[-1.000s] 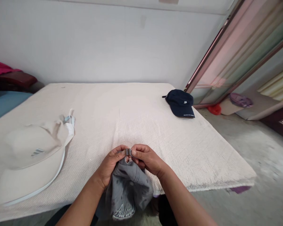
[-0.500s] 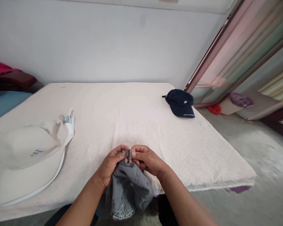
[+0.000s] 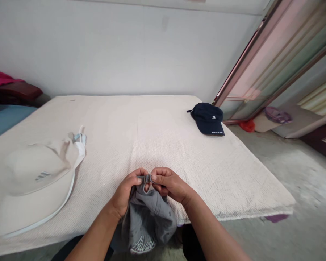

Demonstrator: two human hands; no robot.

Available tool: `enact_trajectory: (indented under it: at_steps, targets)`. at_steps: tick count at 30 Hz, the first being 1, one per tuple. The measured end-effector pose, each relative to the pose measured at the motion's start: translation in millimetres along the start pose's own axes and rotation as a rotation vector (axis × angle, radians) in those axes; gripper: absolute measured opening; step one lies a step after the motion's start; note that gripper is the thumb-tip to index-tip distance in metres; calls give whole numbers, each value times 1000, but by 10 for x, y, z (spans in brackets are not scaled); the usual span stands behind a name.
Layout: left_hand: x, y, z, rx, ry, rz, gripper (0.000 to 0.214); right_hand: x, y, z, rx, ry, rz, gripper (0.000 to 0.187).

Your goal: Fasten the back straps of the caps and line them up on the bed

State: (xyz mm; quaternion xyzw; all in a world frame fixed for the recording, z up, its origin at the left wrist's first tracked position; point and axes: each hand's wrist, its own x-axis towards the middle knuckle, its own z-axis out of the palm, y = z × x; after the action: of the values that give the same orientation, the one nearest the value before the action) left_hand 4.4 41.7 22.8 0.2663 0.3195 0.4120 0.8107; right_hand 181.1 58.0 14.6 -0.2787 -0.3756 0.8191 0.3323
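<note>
A grey cap [image 3: 148, 217] hangs over the near edge of the bed, its embroidered front facing down. My left hand [image 3: 126, 192] and my right hand [image 3: 170, 185] meet above it, both pinching the small grey buckle [image 3: 146, 178] on the cap's back strap. Fingers of both hands are closed on the strap ends. The cap's crown droops between my forearms.
A cream bucket hat [image 3: 34, 183] with a white chin strap lies at the left on the cream bedspread [image 3: 152, 137]. At the far right corner of the bed rests a navy cap [image 3: 208, 118]. Concrete floor and a leaning framed panel [image 3: 274, 61] are at the right.
My hands and the buckle have sunk very slightly toward me. Nothing else has moved.
</note>
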Motion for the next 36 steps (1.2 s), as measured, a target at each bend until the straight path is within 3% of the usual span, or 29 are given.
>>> enact_trajectory:
  at_steps: [5,12,18,25,32,36]
  targets:
    - [-10,-27,2,-46,8,-9,19,11,11,-7,2,20,6,27]
    - [-15,-23,-16,186,65,35,11,9,-13,9,-27,24,8,31]
    - [6,-35,-34,208,122,10,9,29,-6,21,-141,112,-26,32]
    - [-17,-41,-24,301,128,74,10,61,24,4,-194,154,-69,28]
    - [-14,-5,46,126,119,36,12,22,-3,-9,-112,116,-62,35]
    - [-3,-24,23,44,172,38,12,28,5,-1,-36,107,-41,34]
